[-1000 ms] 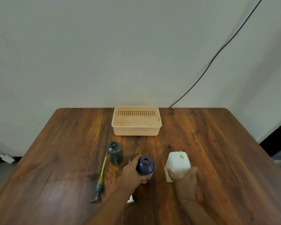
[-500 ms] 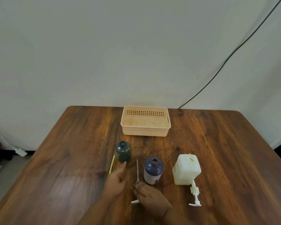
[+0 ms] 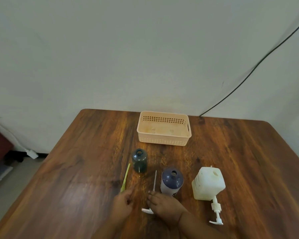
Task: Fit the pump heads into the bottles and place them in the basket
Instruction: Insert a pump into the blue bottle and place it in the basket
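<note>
The white pump head (image 3: 151, 195) lies flat on the wooden table (image 3: 248, 161), its thin dip tube pointing away from the person and its nozzle end poking out from under the right hand (image 3: 166, 204), on that hand's left side. The right hand lies over the pump's body with its fingers (image 3: 153, 195) curled down onto it; whether they have actually closed round it or only rest on top cannot be told, since the palm hides the contact. The tube runs out past the fingertips, just left of the dark blue bottle (image 3: 171, 181), which stands upright with its neck open, just beyond and to the right of the fingertips. The left hand (image 3: 123, 203) sits close beside the right, fingers loosely bent, its fingertips at the near end of the yellow-green pump tube (image 3: 125, 178) (the pump's own head is hidden under the hand, so a grip cannot be confirmed). Beyond both hands, between the two tubes, stands the small dark green bottle (image 3: 139, 160), also open-necked. Well to the right of the right hand the white square bottle (image 3: 208, 183) stands, with a second white pump (image 3: 216, 211) lying at its near side. Farther beyond all three bottles sits the peach basket (image 3: 163, 141).
</note>
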Demonstrator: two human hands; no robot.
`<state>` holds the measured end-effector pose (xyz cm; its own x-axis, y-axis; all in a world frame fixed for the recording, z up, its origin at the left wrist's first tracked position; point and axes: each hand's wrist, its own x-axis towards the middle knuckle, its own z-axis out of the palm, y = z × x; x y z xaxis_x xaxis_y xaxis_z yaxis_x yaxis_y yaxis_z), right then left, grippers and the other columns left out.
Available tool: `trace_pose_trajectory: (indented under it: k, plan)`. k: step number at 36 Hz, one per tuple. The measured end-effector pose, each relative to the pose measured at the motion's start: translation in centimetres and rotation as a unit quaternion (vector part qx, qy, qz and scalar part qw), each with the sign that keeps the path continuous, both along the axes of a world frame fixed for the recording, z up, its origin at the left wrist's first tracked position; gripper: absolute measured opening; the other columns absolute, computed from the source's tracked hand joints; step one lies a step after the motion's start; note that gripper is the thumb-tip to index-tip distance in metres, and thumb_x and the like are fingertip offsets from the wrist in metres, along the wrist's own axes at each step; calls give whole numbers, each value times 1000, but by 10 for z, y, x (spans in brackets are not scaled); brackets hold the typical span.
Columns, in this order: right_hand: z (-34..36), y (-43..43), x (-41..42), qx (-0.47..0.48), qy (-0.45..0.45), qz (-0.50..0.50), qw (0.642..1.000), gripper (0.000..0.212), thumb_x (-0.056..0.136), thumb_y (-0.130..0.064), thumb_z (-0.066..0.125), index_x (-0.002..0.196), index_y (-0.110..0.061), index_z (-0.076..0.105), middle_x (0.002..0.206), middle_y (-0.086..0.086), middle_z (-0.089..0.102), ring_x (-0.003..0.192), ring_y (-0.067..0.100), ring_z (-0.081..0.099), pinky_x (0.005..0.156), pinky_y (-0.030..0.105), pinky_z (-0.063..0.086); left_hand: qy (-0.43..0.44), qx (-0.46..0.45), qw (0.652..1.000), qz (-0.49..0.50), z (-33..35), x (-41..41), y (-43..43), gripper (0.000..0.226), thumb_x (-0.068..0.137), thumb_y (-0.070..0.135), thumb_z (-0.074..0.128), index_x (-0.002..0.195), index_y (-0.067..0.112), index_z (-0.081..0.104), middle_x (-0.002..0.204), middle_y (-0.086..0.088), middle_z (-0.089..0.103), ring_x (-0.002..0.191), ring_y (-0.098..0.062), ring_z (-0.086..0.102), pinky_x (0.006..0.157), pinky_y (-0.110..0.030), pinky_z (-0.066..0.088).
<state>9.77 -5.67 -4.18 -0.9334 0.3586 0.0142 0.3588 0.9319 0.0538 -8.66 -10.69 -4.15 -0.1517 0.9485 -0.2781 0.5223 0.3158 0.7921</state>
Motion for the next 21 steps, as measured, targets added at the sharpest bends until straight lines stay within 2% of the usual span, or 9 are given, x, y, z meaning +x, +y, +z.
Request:
trace_pose_trajectory:
  k: [2, 4, 6, 9, 11, 13, 15, 17, 21]
  plan:
    - [23, -9, -5, -11, 86, -33, 996, 33, 76, -31, 68, 108, -20, 69, 111, -5, 70, 106, 8, 62, 87, 18, 50, -27, 1, 999, 29, -1, -1, -1, 44, 88, -1, 54, 130, 13, 51, 126, -2, 60, 116, -17, 56, 102, -31, 45]
    - [53, -19, -6, -38, 200, -87, 975, 41, 78, -20, 68, 118, -14, 61, 119, 0, 66, 113, 10, 57, 101, 18, 39, -51, 10, 997, 49, -1, -2, 1, 45, 86, 0, 58, 129, 12, 53, 123, 4, 61, 117, -16, 56, 98, -25, 46]
    - [86, -27, 0, -30, 323, -151, 934, 52, 74, -12, 70, 123, -13, 55, 122, 0, 63, 117, 6, 51, 106, 14, 30, -48, 22, 998, 32, 2, 4, 8, 43, 83, 0, 61, 123, 14, 58, 113, 13, 63, 115, -17, 58, 93, -20, 46]
    - [136, -34, 17, -9, 459, -256, 850, 39, 76, -7, 68, 114, -11, 64, 113, -6, 65, 110, 1, 53, 97, 12, 40, -40, 29, 999, -13, 6, 20, 22, 53, 80, 4, 66, 129, 19, 53, 129, 10, 55, 123, -15, 51, 102, -24, 40]
    - [160, -35, 30, -3, 493, -314, 811, 30, 74, -11, 70, 104, -11, 70, 102, -6, 69, 99, 2, 57, 83, 14, 47, -16, 24, 999, -27, 10, 32, 34, 68, 79, 14, 70, 139, 24, 40, 140, 10, 46, 127, -11, 46, 101, -21, 38]
    - [172, -36, 41, -22, 516, -351, 781, 27, 72, -15, 71, 99, -10, 72, 91, -2, 73, 90, 4, 60, 74, 22, 52, 13, 28, 998, -46, 16, 43, 45, 77, 78, 23, 72, 143, 26, 31, 142, 8, 44, 127, -11, 45, 102, -24, 40]
    - [174, -36, 50, -40, 530, -378, 758, 28, 72, -10, 78, 99, -12, 72, 91, -5, 73, 90, 4, 61, 74, 23, 53, 16, 40, 997, -62, 19, 54, 53, 80, 77, 25, 72, 144, 23, 27, 144, 5, 42, 129, -11, 42, 106, -25, 38]
    - [170, -36, 56, -64, 528, -395, 749, 37, 67, -2, 79, 101, -15, 72, 97, -13, 69, 95, 1, 61, 77, 16, 52, -10, 40, 997, -62, 19, 63, 59, 82, 77, 23, 72, 144, 20, 26, 146, 4, 41, 132, -11, 39, 108, -27, 36]
    - [159, -37, 56, -103, 507, -419, 747, 40, 67, -2, 80, 101, -20, 72, 97, -18, 68, 93, -3, 61, 80, 2, 44, -30, 24, 997, -69, 16, 75, 65, 89, 72, 27, 76, 145, 20, 25, 147, 5, 39, 133, -12, 37, 106, -25, 34]
